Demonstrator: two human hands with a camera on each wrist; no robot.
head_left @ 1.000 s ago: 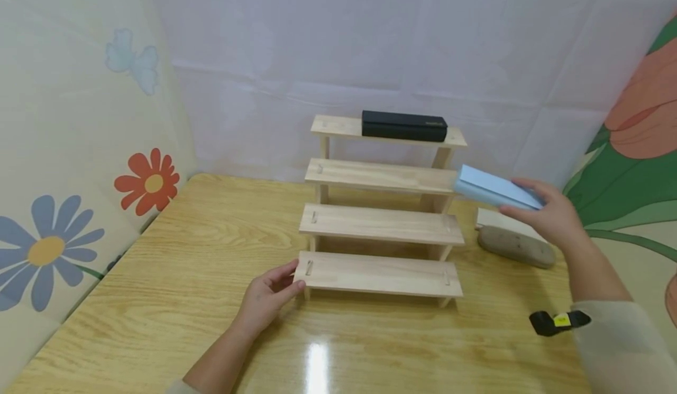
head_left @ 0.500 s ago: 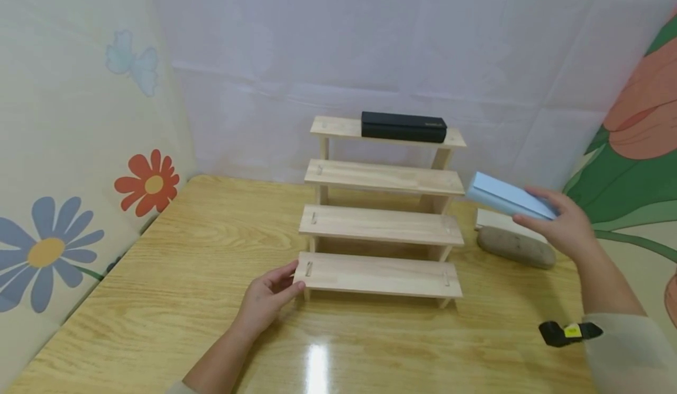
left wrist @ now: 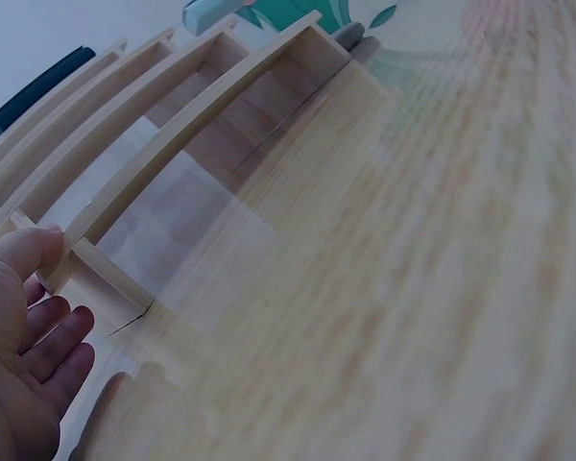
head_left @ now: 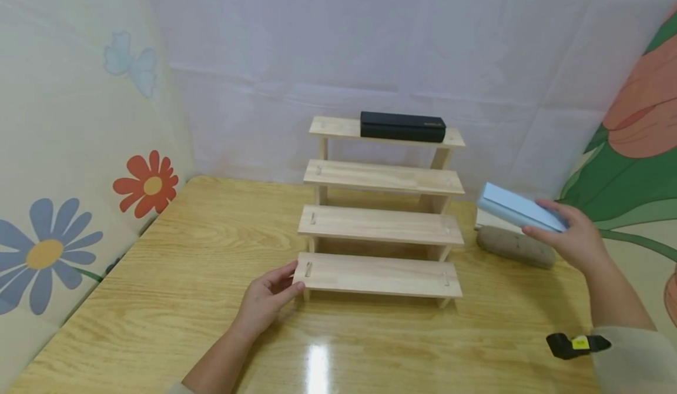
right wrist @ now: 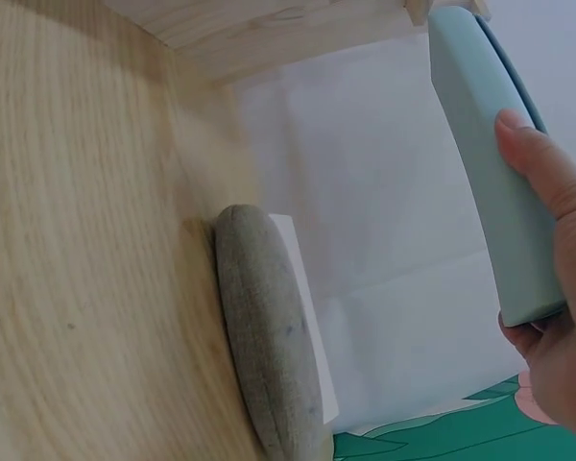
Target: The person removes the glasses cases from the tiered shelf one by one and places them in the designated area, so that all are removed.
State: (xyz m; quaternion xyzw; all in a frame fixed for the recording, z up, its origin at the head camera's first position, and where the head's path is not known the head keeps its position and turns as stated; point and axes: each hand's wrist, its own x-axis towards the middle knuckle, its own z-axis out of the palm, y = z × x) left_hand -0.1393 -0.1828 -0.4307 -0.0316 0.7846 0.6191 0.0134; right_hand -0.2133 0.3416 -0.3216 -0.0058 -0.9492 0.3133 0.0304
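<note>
In the head view a light-blue glasses case (head_left: 520, 207) is held at its right end by my right hand (head_left: 573, 232), thumb in front and fingers behind, raised above the table. The right wrist view shows the same case (right wrist: 494, 178) tilted. My left hand (head_left: 268, 300) holds the left end of the lowest tier of a wooden stepped display stand (head_left: 378, 275); in the left wrist view its thumb touches the tier's end and the lower fingers hang loose. A black glasses case (head_left: 403, 127) lies on the top tier, toward the right.
A grey fabric glasses case (head_left: 514, 246) lies on the wood-grain table (head_left: 211, 235) right of the stand. Behind it is a flat white item (right wrist: 305, 322), partly covered in the head view. A pale cloth (head_left: 370, 35) hangs behind; flowered panels (head_left: 58, 147) flank the sides.
My right hand has drawn the light-blue glasses case rightward and slightly down, away from the stand's second-highest tier. My left hand has stayed at the lowest tier.
</note>
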